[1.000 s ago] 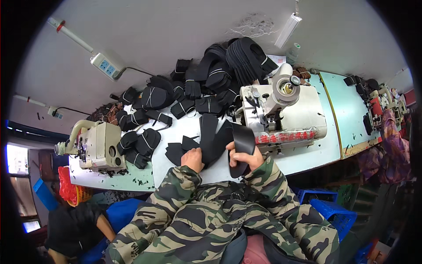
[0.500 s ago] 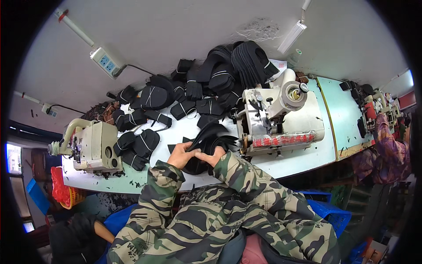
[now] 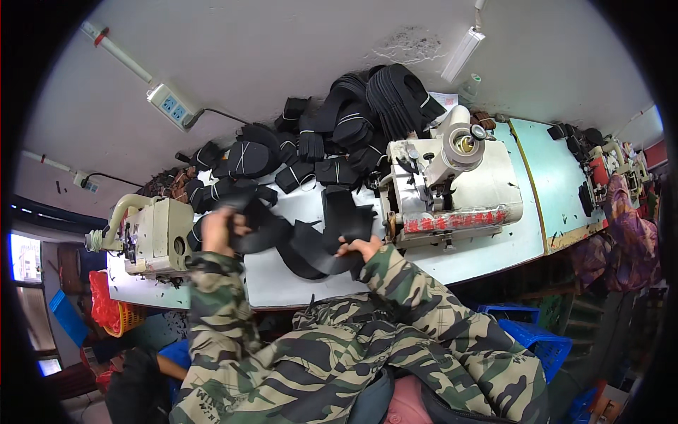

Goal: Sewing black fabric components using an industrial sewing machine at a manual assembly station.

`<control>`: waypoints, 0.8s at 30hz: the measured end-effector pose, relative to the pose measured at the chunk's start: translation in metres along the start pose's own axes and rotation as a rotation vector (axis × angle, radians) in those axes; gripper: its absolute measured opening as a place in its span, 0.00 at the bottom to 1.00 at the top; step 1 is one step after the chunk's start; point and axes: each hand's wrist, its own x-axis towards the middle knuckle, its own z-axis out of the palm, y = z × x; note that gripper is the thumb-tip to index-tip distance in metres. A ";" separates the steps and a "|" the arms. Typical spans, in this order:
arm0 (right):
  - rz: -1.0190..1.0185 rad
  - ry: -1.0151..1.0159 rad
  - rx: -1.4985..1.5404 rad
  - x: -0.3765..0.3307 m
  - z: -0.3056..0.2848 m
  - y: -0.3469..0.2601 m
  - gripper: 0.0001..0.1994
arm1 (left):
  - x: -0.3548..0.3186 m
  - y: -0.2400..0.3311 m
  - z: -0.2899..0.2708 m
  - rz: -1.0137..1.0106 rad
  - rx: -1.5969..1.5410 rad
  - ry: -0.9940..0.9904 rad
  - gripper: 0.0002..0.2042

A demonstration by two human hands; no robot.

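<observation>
Black curved strips (image 3: pixel 305 253) lie left of the white sewing machine (image 3: pixel 487 180). Right hand (image 3: pixel 361 247), just left of machine: fingers on strips; cannot tell if pinched. Left hand (image 3: pixel 220 230), farther left of machine, blurred, fingers closed round a dark piece (image 3: pixel 265 233). Tied bundles (image 3: pixel 247 158) heaped beyond, left of machine.

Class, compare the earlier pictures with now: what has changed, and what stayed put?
The left hand, beside the right hand half a second ago, has swung left with blurred black material; the right has shifted slightly right, at the curved black pieces. The large right-hand machine and tied bundles stayed put.
</observation>
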 end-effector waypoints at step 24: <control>0.131 0.255 0.000 -0.042 0.033 -0.088 0.13 | 0.002 -0.141 0.043 0.346 0.859 -0.285 0.16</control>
